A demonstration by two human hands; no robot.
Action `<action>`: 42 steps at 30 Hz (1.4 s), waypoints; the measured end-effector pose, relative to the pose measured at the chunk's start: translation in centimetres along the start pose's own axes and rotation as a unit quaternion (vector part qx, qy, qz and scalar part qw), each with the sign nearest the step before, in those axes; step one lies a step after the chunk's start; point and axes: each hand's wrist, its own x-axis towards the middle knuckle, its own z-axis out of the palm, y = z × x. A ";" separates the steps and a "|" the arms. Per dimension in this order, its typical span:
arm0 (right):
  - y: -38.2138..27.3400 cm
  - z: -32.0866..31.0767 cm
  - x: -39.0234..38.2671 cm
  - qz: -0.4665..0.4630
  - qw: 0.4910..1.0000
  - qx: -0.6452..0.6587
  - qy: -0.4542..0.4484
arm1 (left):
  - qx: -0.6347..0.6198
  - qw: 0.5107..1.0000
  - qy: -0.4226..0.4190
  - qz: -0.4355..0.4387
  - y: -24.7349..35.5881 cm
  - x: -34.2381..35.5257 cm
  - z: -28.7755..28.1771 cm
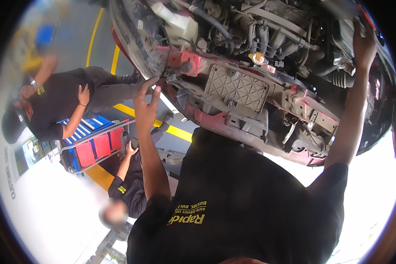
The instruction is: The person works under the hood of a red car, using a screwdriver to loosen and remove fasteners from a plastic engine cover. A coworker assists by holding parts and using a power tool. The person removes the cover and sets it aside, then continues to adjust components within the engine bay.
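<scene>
Before me is the open front of a red car (211, 119), its bumper off and the engine bay (268, 31) exposed. My left hand (146, 100) is raised at the front left corner beside the headlight (141, 53), fingers apart and nothing visible in them. Whether its fingertips touch the car I cannot tell. My right hand (364, 46) reaches to the far right side of the bay, fingers stretched out along the edge next to a dark housing. Between the hands lie a ribbed plastic panel (237, 88), a yellow-topped cap (258, 58) and a whitish fluid tank (176, 23).
At the left a person in a black shirt (59, 99) stands by a wheeled cart (97, 147) with red and blue bins. Another person (134, 176) is nearer, behind my left forearm, holding a dark object. Yellow lines (176, 132) mark the grey floor.
</scene>
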 end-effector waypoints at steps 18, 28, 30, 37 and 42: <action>-32.8 -16.0 -33.8 0.056 0.920 -0.024 -0.387 | 0.344 0.839 -0.061 0.418 -5.0 4.4 3.2; -33.8 -15.9 -33.9 0.071 0.942 -0.007 -0.329 | 0.321 0.844 0.002 0.429 -5.6 3.9 3.9; -33.5 -16.0 -33.9 0.064 0.941 -0.011 -0.333 | 0.327 0.847 0.001 0.420 -5.7 3.9 4.1; -33.2 -16.2 -34.2 0.090 0.941 0.037 -0.324 | 0.332 0.851 -0.028 0.406 -6.2 4.8 4.2; -32.8 -16.7 -34.4 0.087 0.932 0.040 -0.349 | 0.274 0.892 -0.016 0.359 -6.9 3.5 5.3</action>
